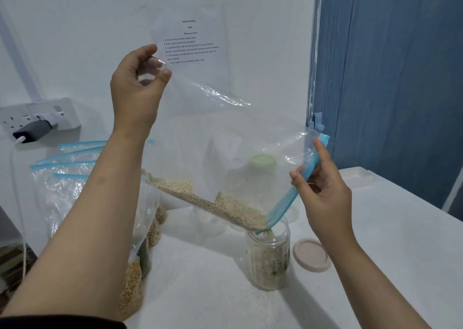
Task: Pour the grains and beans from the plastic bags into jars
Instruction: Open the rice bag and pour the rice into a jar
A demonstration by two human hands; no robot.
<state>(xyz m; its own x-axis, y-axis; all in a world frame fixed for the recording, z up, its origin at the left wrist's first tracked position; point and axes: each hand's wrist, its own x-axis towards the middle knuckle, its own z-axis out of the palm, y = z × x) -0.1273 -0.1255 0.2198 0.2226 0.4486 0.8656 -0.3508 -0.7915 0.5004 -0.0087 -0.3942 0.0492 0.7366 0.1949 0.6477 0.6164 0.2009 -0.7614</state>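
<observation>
Round lid (311, 255) lying flat on table (375, 228), at 3 o'clock of open jar (269, 256); several filled bags (130, 273) heaped at 9 o'clock. One clear bag (225, 138) tilted over jar, grain (213, 203) sliding in. Left hand (136, 83) pinching upper corner; right hand (323, 191) pinching blue zip strip (293, 191).

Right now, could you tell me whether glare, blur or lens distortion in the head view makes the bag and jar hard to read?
In the head view, light is soft and even with faint shadows; glare streaks glint on the clear bag but the grains and jar stay readable; wide-angle distortion bows the forearms and the curtain edge; the wall sheet has print too small to read; left hand and right hand look sharp.
</observation>
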